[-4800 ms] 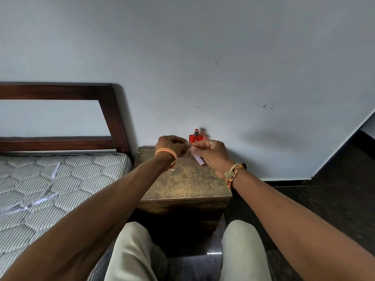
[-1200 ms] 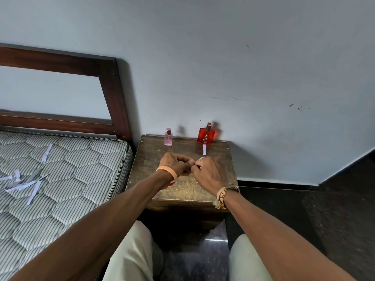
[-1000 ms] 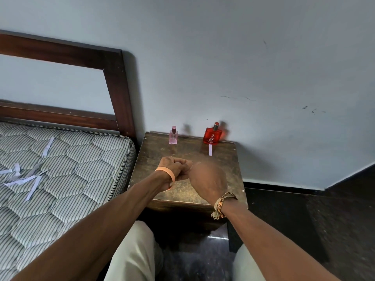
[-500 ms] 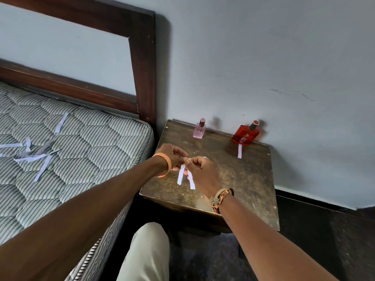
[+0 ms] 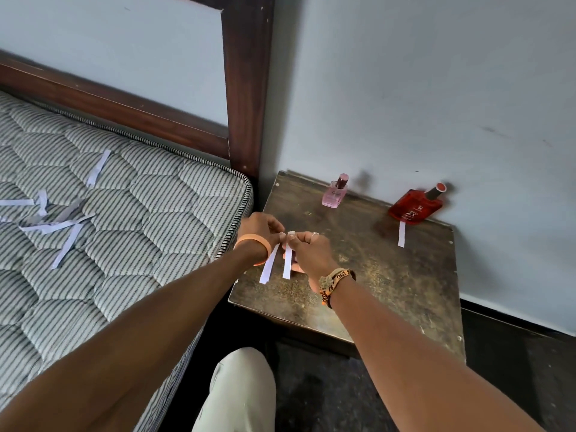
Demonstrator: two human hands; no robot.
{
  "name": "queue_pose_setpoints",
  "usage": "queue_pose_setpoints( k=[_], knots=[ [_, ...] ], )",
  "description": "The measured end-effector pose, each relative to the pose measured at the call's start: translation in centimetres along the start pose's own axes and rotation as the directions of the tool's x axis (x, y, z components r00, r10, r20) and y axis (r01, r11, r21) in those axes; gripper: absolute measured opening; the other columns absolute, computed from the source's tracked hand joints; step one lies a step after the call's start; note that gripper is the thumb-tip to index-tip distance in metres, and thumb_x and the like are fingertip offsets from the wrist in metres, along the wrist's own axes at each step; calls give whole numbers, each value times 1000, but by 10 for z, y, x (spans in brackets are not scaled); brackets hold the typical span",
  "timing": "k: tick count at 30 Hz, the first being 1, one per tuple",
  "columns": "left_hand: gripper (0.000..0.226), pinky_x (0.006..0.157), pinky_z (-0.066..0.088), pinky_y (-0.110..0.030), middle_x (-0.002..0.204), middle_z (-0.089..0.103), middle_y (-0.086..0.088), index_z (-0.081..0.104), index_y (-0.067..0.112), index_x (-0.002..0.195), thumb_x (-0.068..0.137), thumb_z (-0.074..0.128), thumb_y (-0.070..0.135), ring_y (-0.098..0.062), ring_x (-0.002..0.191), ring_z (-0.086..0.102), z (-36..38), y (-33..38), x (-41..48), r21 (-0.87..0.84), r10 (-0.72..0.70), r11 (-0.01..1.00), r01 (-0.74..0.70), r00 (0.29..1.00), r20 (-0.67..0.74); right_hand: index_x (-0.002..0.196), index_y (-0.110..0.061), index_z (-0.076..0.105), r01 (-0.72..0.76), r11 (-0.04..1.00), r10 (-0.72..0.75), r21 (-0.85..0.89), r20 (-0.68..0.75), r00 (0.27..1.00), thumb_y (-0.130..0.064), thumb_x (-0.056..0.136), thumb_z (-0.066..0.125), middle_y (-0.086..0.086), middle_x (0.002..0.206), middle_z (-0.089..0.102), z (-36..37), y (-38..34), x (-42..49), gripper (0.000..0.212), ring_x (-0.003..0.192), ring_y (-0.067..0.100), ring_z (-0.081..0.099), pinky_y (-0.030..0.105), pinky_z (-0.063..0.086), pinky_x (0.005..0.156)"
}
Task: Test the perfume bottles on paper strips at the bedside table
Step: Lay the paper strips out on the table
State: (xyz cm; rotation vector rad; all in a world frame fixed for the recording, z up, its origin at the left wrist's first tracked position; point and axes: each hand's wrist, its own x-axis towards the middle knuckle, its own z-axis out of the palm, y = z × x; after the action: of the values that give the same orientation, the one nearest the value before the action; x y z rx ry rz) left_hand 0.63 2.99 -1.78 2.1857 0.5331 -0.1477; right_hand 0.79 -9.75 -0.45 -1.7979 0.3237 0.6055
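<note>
White strip (image 5: 401,234) by red bottle (image 5: 414,208): likely done. Pinching spare strips (image 5: 288,260) with left hand (image 5: 260,227) and right hand (image 5: 311,249). Pink bottle (image 5: 335,194) next.

Soft even daylight, moderately dim, bluish cast on wall (image 5: 420,73). Light from left and near side: pink bottle (image 5: 335,194) and red bottle (image 5: 414,210) throw faint blurred shadows up-right on wall; headboard post (image 5: 246,88) shades wall strip to its right. Floor (image 5: 514,353) near black, detail lost. Surface (image 5: 389,275) dull sheen. Red bottle slightly smeared. Wide-angle stretch at edges; forearms (image 5: 124,353) balloon toward bottom corners.
</note>
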Motion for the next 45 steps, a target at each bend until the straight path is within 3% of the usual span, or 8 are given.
queue_pose_setpoints(
  k=[10,14,18,21,28,34,39,45],
  knots=[
    [25,83,49,-27,90,69,2,70,18,103,79,74,22,-14,88,63,7,-9,-3,-4,-30,1000,30,992,-124,84,-19,70,15,1000,-15,0,-12,1000,-20,95,61,18,97,72,-4,2,0,14,93,35,70,53,58,83],
    [15,83,52,-29,89,70,5,71,21,97,82,70,21,-13,84,64,5,2,-20,-41,44,998,-53,980,-194,82,-21,66,-16,998,19,61,-46,999,-18,96,60,12,90,67,-24,-1,-13,16,83,26,63,37,56,74],
    [4,73,60,-40,74,70,-4,70,19,81,82,73,17,-17,67,66,8,32,-50,-392,60,920,-9,991,116,89,-12,72,10,995,-1,103,-83,997,-15,95,62,9,86,70,-54,-7,-34,13,77,26,65,32,53,66],
    [10,68,59,-37,78,71,-12,68,17,82,78,77,14,-19,67,65,14,57,-72,-424,129,906,-2,954,271,91,-10,75,30,988,-13,152,-112,994,-15,93,64,10,82,71,-78,-12,-54,12,71,22,64,27,52,57],
    [19,73,59,-43,76,70,-15,67,19,75,74,78,3,-27,72,67,46,104,-101,-455,120,891,10,959,256,90,-9,77,87,983,-50,162,-222,974,-13,84,75,6,78,75,-133,-5,-80,7,62,11,61,23,47,54],
    [22,57,55,-30,72,67,-6,65,14,88,75,78,2,-20,62,64,80,118,-109,-395,72,917,60,947,313,92,-5,73,26,983,23,181,-262,965,-11,85,75,14,84,74,-164,26,-74,10,64,18,61,30,50,59],
    [33,78,59,-45,87,70,-15,64,7,103,77,67,-14,-31,85,69,106,108,-100,-380,15,914,140,926,377,90,-4,72,-53,987,94,150,-276,957,-9,83,75,16,87,73,-167,56,-53,9,66,16,60,27,46,59],
    [35,74,59,-39,85,72,-13,65,4,105,76,64,-16,-28,83,70,126,90,-86,-336,-19,926,170,912,409,80,-13,74,-104,992,122,78,-277,953,-15,82,77,13,86,75,-159,79,-24,5,68,20,63,32,51,64]
  ],
)
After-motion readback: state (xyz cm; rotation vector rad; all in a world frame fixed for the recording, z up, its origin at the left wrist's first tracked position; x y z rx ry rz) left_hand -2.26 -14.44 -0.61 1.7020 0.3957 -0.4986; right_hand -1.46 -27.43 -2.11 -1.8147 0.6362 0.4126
